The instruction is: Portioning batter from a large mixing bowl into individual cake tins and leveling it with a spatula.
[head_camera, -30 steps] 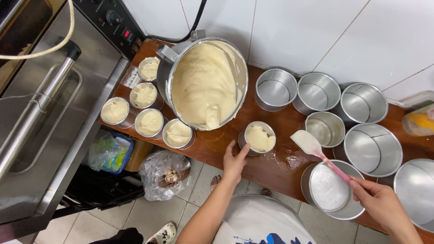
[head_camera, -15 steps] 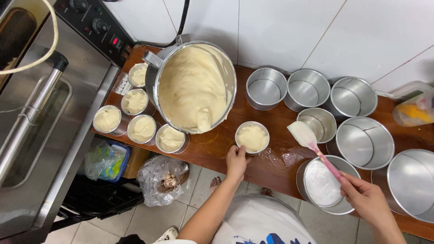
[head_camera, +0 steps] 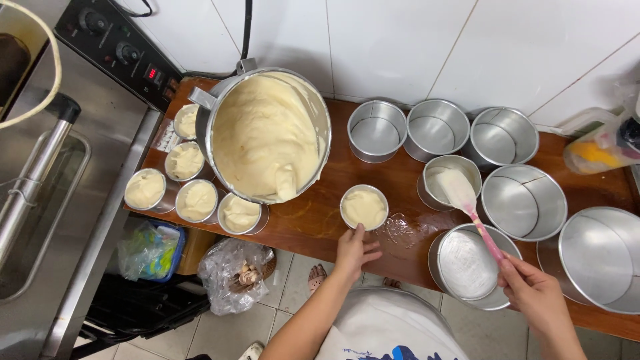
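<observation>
My left hand (head_camera: 355, 251) is nearest to me, at the front edge of the brown wooden surface (head_camera: 313, 223). Its fingers are loose, not clenched on anything; the fingertips touch the near rim of the small round metal tin filled with pale batter (head_camera: 363, 207). This tin lies straight ahead of the left hand, away from my body, so the left hand is much nearer to it than the right.

My right hand (head_camera: 533, 293) is further to the right, closed around the pink handle of the spatula with the white blade (head_camera: 467, 200). The long axis of the spatula goes from my grip up and to the left, over a round empty metal pan (head_camera: 467, 267), and its blade hangs above a smaller empty metal tin (head_camera: 448, 179). The blade is to the right of the filled tin and apart from it.

Further away, left of the filled tin, stands the large metal mixing bowl full of cream-coloured batter (head_camera: 263, 137), with five other filled small tins (head_camera: 193, 200) around its left side. Near the white tiled wall (head_camera: 413, 40) stand more empty round metal tins (head_camera: 437, 127).
</observation>
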